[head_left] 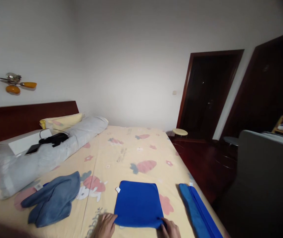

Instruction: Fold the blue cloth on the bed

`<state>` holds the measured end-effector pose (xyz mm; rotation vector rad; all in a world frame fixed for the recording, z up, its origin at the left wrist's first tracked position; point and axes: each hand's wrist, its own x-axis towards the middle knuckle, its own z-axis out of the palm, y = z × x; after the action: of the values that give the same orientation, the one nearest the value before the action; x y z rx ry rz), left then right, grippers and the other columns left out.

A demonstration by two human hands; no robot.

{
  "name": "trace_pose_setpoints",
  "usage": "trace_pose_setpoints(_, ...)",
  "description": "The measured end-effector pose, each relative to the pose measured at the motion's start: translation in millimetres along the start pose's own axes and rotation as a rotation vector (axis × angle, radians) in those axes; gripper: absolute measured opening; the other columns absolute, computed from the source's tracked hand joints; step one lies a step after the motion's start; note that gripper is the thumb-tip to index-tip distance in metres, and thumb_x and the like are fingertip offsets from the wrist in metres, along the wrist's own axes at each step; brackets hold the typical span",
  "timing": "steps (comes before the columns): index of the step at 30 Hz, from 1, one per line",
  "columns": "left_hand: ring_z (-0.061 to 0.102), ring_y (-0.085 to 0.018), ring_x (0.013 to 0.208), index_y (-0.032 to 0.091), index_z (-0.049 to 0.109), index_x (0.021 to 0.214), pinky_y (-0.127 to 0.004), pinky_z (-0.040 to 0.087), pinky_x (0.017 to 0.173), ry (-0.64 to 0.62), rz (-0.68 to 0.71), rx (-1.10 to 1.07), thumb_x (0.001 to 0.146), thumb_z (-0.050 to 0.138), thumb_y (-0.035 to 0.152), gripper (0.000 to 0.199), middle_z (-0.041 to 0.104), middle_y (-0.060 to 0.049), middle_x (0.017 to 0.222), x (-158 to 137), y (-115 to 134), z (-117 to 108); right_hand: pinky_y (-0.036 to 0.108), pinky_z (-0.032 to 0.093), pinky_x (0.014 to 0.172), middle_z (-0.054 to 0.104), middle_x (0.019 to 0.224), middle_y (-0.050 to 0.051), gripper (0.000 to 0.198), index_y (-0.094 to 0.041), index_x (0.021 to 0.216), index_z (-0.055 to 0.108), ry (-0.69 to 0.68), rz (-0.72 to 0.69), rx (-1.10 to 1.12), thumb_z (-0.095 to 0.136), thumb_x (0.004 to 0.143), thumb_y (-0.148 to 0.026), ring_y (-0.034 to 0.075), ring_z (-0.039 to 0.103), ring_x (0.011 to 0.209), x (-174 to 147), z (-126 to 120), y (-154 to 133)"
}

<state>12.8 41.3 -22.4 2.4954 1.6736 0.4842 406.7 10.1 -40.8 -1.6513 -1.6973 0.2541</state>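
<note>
Currently the work in hand looks like folding cloths on a bed (121,148); a blue cloth (138,204) lies flat as a neat square at six o'clock, its near edge under both hands. My read: a fold has been laid and is being pressed or squared. The next move would call for a firm pinch on both near corners and an even lift, so the edges stay aligned.

Left to right:

- Nine o'clock: a grey bolster (44,155) runs along the headboard side, with a black cable bundle (53,138) and a white flat box (23,142) on top. A yellow pillow (60,121) sits behind.
- Seven o'clock: a grey-blue towel (53,200) lies rumpled and unfolded, well apart from the blue cloth.
- Left hand (104,226): fingers spread and mostly flat on the sheet, fingertips touching the cloth's near-left corner. It appears open, gripping nothing, though the frame edge cuts off the wrist.
- Right hand (170,228): lower in frame, fingers curled at the cloth's near-right corner, touching it. Whether it pinches the fabric or only presses on it, I cannot tell.
- Four o'clock: a second blue cloth (198,211), folded long and narrow, lies near the bed's edge, just beside the square one but not touching.
- Two o'clock: a grey chair back (265,178), a small round stool (180,132), and a dark door (206,92) beyond.
</note>
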Motion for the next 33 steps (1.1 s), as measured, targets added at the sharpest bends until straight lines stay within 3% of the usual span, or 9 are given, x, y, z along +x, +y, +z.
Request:
trace_pose_setpoints(4, 0.068, -0.012, 0.090, 0.024, 0.068, 0.104, -0.020, 0.052, 0.083, 0.035, -0.334, -0.238, 0.084, 0.047, 0.013, 0.031, 0.075, 0.000, 0.098, 30, 14, -8, 0.034, 0.057, 0.070, 0.076, 0.080, 0.006, 0.047, -0.020, 0.106, 0.066, -0.073, 0.237, 0.243, 0.043, 0.081, -0.053, 0.023, 0.072, 0.074, 26, 5, -2)
trace_pose_setpoints(8, 0.067, -0.008, 0.081, 0.022, 0.065, 0.098, -0.017, 0.049, 0.074, -0.017, -0.448, -0.225, 0.084, 0.042, 0.008, 0.030, 0.073, 0.003, 0.090, 52, 23, -14, 0.034, 0.057, 0.069, 0.076, 0.084, 0.008, 0.043, -0.022, 0.093, 0.065, -0.051, 0.302, 0.208, 0.041, 0.080, -0.055, 0.024, 0.073, 0.077, 44, 9, 9)
trace_pose_setpoints(12, 0.064, -0.018, 0.109, 0.019, 0.064, 0.113, -0.030, 0.048, 0.094, -0.006, -0.490, -0.101, 0.085, 0.042, 0.011, 0.036, 0.071, -0.007, 0.113, 53, 28, -14, 0.040, 0.054, 0.065, 0.075, 0.081, 0.010, 0.033, -0.023, 0.080, 0.066, 0.021, 0.249, 0.066, 0.049, 0.078, -0.052, 0.029, 0.071, 0.077, 54, 9, 12)
trace_pose_setpoints(14, 0.054, -0.025, 0.127, 0.019, 0.057, 0.128, -0.041, 0.042, 0.105, 0.008, -0.464, 0.033, 0.083, 0.037, 0.005, 0.052, 0.061, -0.012, 0.133, 52, 35, -8, 0.042, 0.054, 0.070, 0.075, 0.089, 0.013, 0.030, -0.022, 0.085, 0.068, 0.156, 0.120, -0.063, 0.050, 0.080, -0.046, 0.030, 0.070, 0.085, 55, 20, 5)
trace_pose_setpoints(17, 0.049, -0.026, 0.133, 0.025, 0.047, 0.138, -0.045, 0.043, 0.108, -0.060, -0.291, 0.171, 0.076, 0.031, -0.003, 0.070, 0.053, -0.009, 0.144, 57, 51, 17, 0.035, 0.054, 0.072, 0.075, 0.094, 0.008, 0.027, -0.025, 0.097, 0.068, 0.400, -0.322, -0.296, 0.045, 0.083, -0.029, 0.023, 0.071, 0.085, 49, 58, -19)
trace_pose_setpoints(19, 0.049, -0.021, 0.132, 0.030, 0.046, 0.139, -0.039, 0.044, 0.110, -0.094, -0.074, 0.146, 0.077, 0.033, 0.000, 0.070, 0.052, -0.003, 0.144, 61, 64, 40, 0.027, 0.054, 0.067, 0.076, 0.091, 0.001, 0.031, -0.028, 0.098, 0.068, 0.440, -0.607, -0.349, 0.042, 0.083, -0.021, 0.017, 0.071, 0.079, 38, 89, -39)
trace_pose_setpoints(23, 0.047, -0.016, 0.133, 0.035, 0.029, 0.145, -0.032, 0.047, 0.109, -0.059, 0.219, 0.088, 0.079, 0.040, 0.006, 0.073, 0.044, 0.003, 0.147, 58, 73, 63, 0.020, 0.053, 0.070, 0.074, 0.108, -0.003, 0.039, -0.025, 0.114, 0.065, 0.410, -0.771, -0.496, 0.042, 0.084, -0.019, 0.011, 0.070, 0.092, 20, 121, -57)
trace_pose_setpoints(27, 0.028, -0.022, 0.144, 0.041, 0.004, 0.147, -0.049, 0.036, 0.117, -0.210, 0.145, 0.065, 0.082, 0.041, 0.014, 0.079, 0.019, 0.005, 0.157, 44, 52, 31, 0.025, 0.054, 0.079, 0.065, 0.125, 0.000, 0.053, -0.022, 0.134, 0.052, 0.319, -0.806, -0.605, 0.045, 0.082, -0.022, 0.015, 0.067, 0.106, 16, 99, -27)
trace_pose_setpoints(33, 0.014, -0.017, 0.148, 0.040, 0.000, 0.145, -0.054, 0.020, 0.121, -0.326, -0.117, 0.126, 0.087, 0.029, 0.016, 0.069, 0.011, 0.010, 0.159, 27, 13, -10, 0.036, 0.054, 0.088, 0.048, 0.141, 0.002, 0.067, -0.027, 0.147, 0.026, 0.089, -0.494, -0.550, 0.040, 0.082, -0.018, 0.022, 0.057, 0.122, 10, 58, 42)
